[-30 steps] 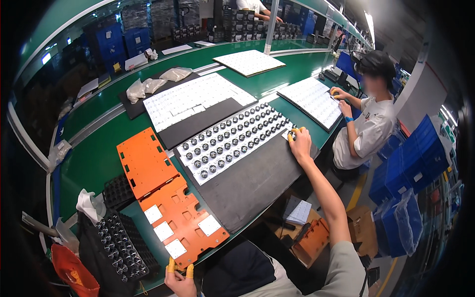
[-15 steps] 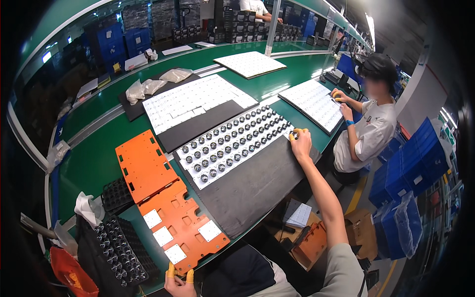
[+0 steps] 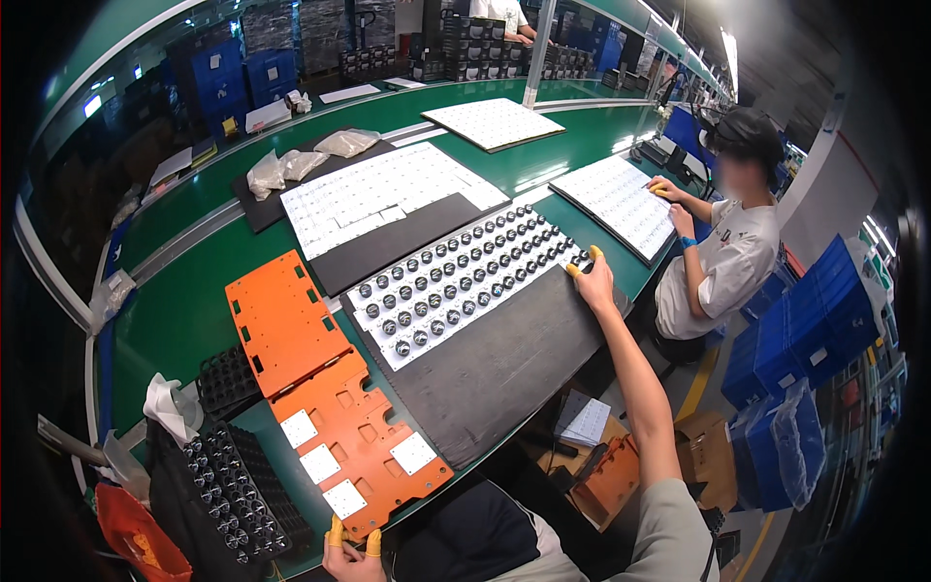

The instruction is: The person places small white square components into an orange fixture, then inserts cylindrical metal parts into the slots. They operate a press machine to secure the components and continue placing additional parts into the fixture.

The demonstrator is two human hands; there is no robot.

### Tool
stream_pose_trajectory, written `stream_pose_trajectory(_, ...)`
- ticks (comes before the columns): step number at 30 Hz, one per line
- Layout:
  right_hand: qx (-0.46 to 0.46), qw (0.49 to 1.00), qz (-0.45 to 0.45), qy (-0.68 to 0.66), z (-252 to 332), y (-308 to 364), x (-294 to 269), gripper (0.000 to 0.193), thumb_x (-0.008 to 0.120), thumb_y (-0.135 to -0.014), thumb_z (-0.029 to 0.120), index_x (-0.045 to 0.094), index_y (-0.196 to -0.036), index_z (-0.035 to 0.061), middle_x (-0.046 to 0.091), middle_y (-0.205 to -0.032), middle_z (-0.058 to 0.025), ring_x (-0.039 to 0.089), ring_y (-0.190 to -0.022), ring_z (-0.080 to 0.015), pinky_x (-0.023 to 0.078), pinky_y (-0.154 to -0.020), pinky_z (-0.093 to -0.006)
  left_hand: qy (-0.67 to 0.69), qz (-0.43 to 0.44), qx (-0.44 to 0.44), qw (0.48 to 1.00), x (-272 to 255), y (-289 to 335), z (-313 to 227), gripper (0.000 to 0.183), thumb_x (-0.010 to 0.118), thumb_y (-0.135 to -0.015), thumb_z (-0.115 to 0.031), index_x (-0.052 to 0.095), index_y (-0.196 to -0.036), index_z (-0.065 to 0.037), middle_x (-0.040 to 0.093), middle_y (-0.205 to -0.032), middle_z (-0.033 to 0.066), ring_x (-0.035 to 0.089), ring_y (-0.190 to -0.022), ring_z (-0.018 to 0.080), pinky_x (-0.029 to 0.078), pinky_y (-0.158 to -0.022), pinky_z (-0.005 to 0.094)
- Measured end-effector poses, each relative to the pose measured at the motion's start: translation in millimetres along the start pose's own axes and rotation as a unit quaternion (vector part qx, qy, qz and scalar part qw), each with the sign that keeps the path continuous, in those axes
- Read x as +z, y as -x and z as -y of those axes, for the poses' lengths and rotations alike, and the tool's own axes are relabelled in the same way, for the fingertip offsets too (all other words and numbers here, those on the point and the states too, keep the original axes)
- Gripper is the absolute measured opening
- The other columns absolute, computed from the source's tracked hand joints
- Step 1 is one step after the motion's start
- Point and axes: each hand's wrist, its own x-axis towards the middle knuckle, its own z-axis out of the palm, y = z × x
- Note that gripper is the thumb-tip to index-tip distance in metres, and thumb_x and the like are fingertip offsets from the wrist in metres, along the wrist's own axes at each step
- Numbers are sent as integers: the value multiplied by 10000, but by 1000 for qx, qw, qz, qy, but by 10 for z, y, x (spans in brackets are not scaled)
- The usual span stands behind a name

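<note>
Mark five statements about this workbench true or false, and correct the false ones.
1. The left hand is at the near end of the orange fixture. True.
2. Three white square plates lie on the orange fixture. False: four white square plates do.
3. The co-worker wears a blue wristband. True.
4. The right hand is at the left end of the panel of black round parts. False: the right hand is at its right end.
5. Yellow covers sit on right-hand fingertips. True.
</note>
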Motion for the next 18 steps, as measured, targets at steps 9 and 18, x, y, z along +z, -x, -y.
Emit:
stream_pose_trajectory(9,-12,1000,-23,17,62,47,-34,793,816,-809,339,453,-1415,-22,555,-1350,-222,513,-1271,-364,401,-1075,-440,13,-3,10,1000,9,4,23,452,857,-755,-51,654,-1141,68,545,-814,56,385,-609,155,372,-551,312)
stream_pose_trajectory(18,-283,956,-81,18,594,514,-125,678,752,-846,143,449,-1437,7,514,-1358,-183,471,-1268,-363,355,-1097,-451,10,43,8,999,-53,-35,92,553,811,-801,-31,595,-1300,73,509,-700,-5,364,-543,33,298,-467,205)
